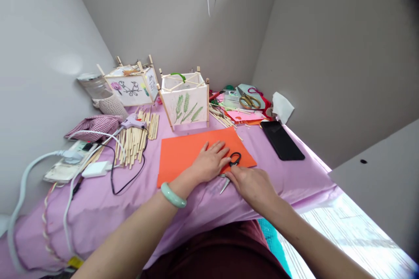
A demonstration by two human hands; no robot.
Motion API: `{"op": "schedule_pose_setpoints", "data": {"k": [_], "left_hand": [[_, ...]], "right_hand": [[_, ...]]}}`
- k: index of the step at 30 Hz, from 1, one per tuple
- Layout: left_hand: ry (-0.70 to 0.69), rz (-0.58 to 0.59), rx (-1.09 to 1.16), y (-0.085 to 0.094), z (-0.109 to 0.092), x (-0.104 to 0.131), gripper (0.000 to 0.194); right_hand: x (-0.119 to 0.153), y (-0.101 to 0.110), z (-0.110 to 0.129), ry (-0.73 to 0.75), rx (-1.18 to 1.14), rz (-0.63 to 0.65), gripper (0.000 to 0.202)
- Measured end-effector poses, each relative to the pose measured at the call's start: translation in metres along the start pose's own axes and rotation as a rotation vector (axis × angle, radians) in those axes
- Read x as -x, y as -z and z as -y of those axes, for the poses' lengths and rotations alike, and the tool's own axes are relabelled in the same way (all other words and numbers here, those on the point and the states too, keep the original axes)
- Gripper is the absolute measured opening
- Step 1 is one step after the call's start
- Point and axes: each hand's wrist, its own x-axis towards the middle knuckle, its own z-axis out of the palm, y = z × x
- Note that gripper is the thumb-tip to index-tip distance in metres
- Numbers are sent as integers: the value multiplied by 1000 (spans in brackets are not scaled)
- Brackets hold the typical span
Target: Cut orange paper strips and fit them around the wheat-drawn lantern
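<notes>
My left hand [211,163] lies flat on a sheet of orange paper [178,152], fingers stretched out. A pale green bangle [173,195] circles that wrist. At the paper's near right edge, my right hand [250,182] has its fingers closed over the middle of a pair of scissors [235,159]. Their black handle loops show beyond the fingertips, over the paper, and the metal blades point back toward my body. The fingers hide the pivot. Behind the paper stands a stick-framed white paper lantern [185,111] with green leaf drawings.
Thin wooden sticks [132,144] lie in a pile to the left, among white cables and a power strip [65,163]. A second lantern [131,89] stands at the back left. Gold-handled scissors [249,101] rest on scraps at the back right, near a black phone [282,140].
</notes>
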Motion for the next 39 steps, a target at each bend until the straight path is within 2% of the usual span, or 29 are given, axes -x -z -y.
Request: {"op": "schedule_pose_setpoints", "data": {"k": [6, 9, 13, 21, 29, 35, 39], "left_hand": [[-31, 79, -14, 19, 19, 22, 56], [26, 75, -39, 15, 20, 26, 57], [112, 28, -47, 5, 15, 20, 57], [96, 22, -52, 3, 16, 18, 55], [100, 6, -62, 1, 15, 18, 56], [90, 11, -46, 4, 15, 19, 55], [76, 1, -58, 4, 15, 20, 54]], "right_hand": [[-3, -2, -3, 19, 34, 22, 35], [-9, 1, -15, 47, 22, 48, 36], [-15, 5, -25, 61, 16, 54, 37], [-17, 1, -3, 42, 30, 1, 36], [-11, 3, -9, 110, 6, 29, 38], [-15, 7, 8, 62, -8, 34, 38], [-15, 6, 14, 100, -35, 46, 37]]}}
